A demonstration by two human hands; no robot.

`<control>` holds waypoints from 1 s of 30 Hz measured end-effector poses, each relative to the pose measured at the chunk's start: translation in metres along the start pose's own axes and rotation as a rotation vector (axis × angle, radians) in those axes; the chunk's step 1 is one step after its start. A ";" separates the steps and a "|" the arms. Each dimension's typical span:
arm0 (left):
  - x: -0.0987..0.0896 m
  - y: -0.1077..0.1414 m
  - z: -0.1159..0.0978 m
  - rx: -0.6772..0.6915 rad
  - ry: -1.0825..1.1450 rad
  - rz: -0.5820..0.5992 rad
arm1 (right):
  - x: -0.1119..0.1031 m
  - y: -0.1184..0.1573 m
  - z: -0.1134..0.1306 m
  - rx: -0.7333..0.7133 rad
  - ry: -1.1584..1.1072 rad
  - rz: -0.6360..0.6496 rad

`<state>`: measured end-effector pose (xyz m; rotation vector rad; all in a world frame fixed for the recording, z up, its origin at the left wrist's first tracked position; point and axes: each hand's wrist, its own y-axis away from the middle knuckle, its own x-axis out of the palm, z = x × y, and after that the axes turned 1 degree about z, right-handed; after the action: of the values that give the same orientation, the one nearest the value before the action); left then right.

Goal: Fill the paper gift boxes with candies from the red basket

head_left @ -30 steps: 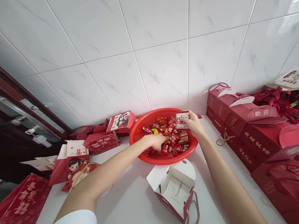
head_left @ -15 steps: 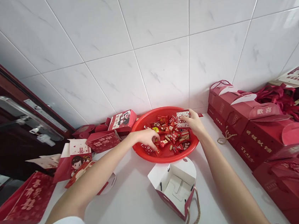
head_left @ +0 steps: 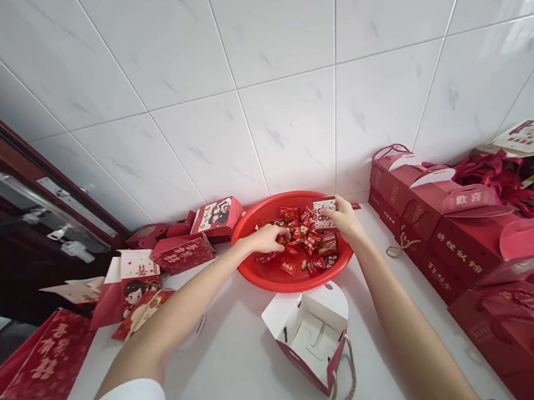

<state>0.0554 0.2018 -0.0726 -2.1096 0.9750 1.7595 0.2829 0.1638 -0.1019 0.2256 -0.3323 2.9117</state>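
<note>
A red plastic basket (head_left: 256, 277) with perforated sides stands against the wall, with red-wrapped candies (head_left: 312, 243) inside. My left hand (head_left: 270, 238) reaches into it from the left, fingers curled down among the wrappers. What lies between those fingertips is hidden. My right hand (head_left: 345, 217), at the basket's right rim, is closed on a small white-and-red patterned packet (head_left: 324, 213), held over the candies. Just in front of the basket sits an opened gift box (head_left: 310, 335), white inside, with a rope handle at its right.
Closed red gift boxes (head_left: 470, 229) line the right side. More boxes and paper pieces (head_left: 181, 253) lie at the left, near a dark door with a metal handle (head_left: 42, 211). Red ribbons (head_left: 498, 179) are heaped at the far right. A tiled wall (head_left: 288, 128) rises behind.
My left hand has shifted slightly up and inward within the basket, uncovering candies near the front. My right hand keeps its hold on the packet. The view has moved slightly.
</note>
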 end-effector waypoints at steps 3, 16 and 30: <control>-0.003 -0.004 0.006 -0.016 0.235 -0.111 | -0.001 -0.001 0.000 -0.004 -0.009 -0.006; -0.004 -0.009 0.013 0.022 0.763 -0.192 | -0.001 0.001 0.002 -0.003 -0.026 0.032; -0.017 0.006 0.022 -0.060 0.224 -0.264 | 0.000 0.002 0.002 -0.031 -0.023 0.070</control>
<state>0.0336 0.2158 -0.0613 -2.3861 0.6602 1.4666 0.2830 0.1615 -0.1001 0.2483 -0.3973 2.9726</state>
